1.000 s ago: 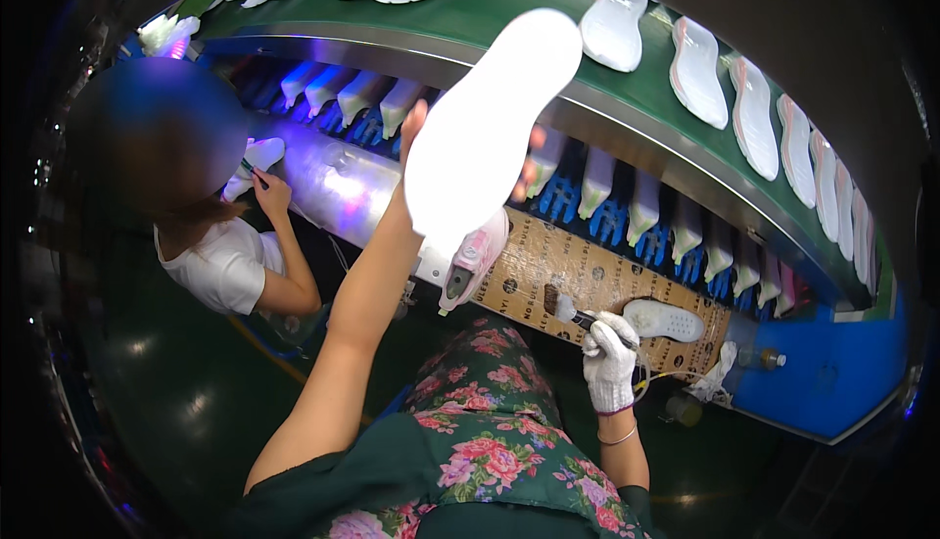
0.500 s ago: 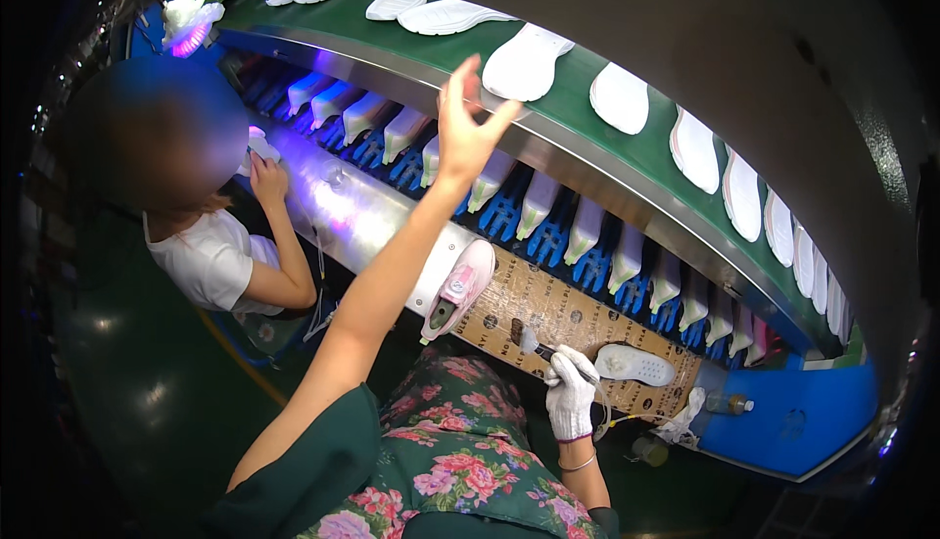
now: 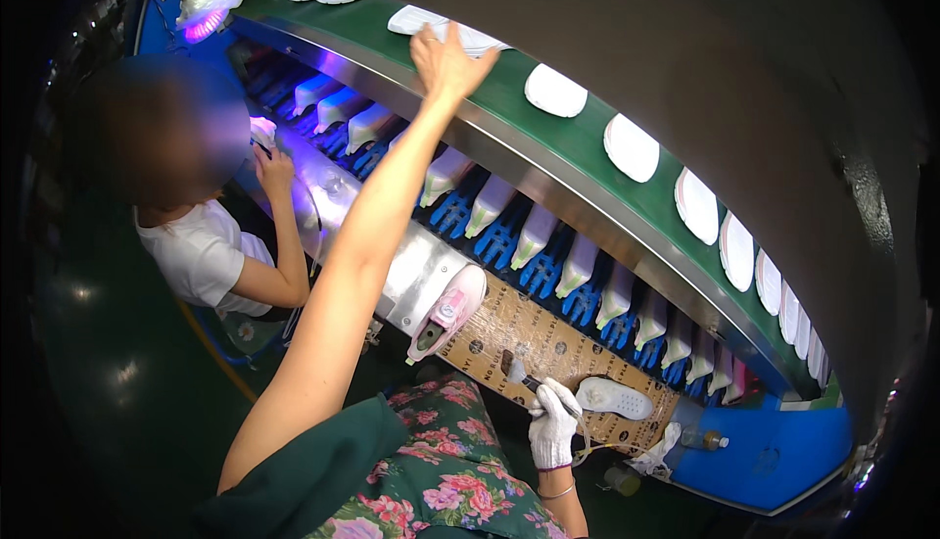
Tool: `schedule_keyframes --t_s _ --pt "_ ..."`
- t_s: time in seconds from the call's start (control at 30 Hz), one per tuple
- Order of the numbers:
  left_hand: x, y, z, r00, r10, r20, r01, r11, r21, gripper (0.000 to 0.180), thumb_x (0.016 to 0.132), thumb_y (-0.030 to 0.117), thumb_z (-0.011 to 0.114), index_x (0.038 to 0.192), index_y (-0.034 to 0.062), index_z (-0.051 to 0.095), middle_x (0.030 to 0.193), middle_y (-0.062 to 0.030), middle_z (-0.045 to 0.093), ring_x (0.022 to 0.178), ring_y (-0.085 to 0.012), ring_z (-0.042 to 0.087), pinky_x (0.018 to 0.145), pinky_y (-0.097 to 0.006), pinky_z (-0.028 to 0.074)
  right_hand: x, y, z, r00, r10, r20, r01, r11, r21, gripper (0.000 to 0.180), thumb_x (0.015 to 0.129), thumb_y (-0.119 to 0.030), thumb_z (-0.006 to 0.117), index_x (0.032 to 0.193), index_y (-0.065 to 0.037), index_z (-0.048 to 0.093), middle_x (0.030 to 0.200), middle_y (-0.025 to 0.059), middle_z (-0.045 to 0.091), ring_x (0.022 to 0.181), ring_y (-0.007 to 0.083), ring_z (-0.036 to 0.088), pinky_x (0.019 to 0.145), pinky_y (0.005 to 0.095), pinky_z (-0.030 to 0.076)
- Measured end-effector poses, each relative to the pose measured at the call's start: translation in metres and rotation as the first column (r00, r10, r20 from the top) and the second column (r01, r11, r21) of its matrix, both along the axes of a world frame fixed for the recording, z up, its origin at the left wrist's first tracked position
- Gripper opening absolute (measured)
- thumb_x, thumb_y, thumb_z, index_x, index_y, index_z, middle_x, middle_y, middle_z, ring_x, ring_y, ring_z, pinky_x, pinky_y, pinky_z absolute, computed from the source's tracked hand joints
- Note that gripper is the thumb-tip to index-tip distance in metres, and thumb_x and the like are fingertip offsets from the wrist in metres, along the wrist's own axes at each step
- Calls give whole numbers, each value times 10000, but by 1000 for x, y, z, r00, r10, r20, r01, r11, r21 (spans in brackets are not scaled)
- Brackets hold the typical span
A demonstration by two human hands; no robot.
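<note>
My bare left hand point(image 3: 452, 64) reaches far out over the green conveyor belt point(image 3: 509, 79). Its fingers are spread on a white shoe sole point(image 3: 406, 20), which they partly cover. In a white knit glove, my right hand point(image 3: 555, 426) grips a brush point(image 3: 520, 374) with pale bristles; a thin clear tube runs beside it. Close to that glove, a white sole with a dotted surface point(image 3: 615, 397) lies on the brown-papered bench point(image 3: 534, 333). A pink shoe point(image 3: 450, 309) on a dark last rests on the bench to the left.
More white soles point(image 3: 632, 147) lie along the belt. Below its metal edge hangs a row of pale shoes point(image 3: 534, 235) on blue holders. At the left, a co-worker in a white shirt point(image 3: 201, 255) handles a shoe. A bottle point(image 3: 703, 438) and crumpled white cloth point(image 3: 658, 451) sit at the bench's right end.
My left hand has gone from the belt's front edge farther out and left, onto a sole. My right hand still holds the brush near the dotted sole. The whole view has shifted slightly.
</note>
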State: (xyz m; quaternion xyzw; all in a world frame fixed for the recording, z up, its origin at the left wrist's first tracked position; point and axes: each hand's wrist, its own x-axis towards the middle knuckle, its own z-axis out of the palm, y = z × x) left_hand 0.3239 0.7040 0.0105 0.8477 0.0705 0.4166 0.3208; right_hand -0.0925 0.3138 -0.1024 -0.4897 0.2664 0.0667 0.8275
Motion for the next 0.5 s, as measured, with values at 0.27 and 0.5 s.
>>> schedule_keyframes --t_s 0.27,0.5 --pt "-86 44 8 991 -72 112 102 953 -287 389 705 220 888 906 41 608 895 -110 540 830 -249 603 748 -356 507 7 9 -2 999 27 -36 -27 1000 5 219 849 53 724 1065 75 692 836 102 691 606 139 598 534 235 462" --pt "-244 81 -17 849 162 502 329 582 -744 289 894 36 517 1175 85 564 1168 -63 554 1086 -208 572 929 -327 507 21 7 12 994 72 80 -72 997 2 193 870 43 679 1063 35 681 845 74 670 608 115 568 529 230 439"
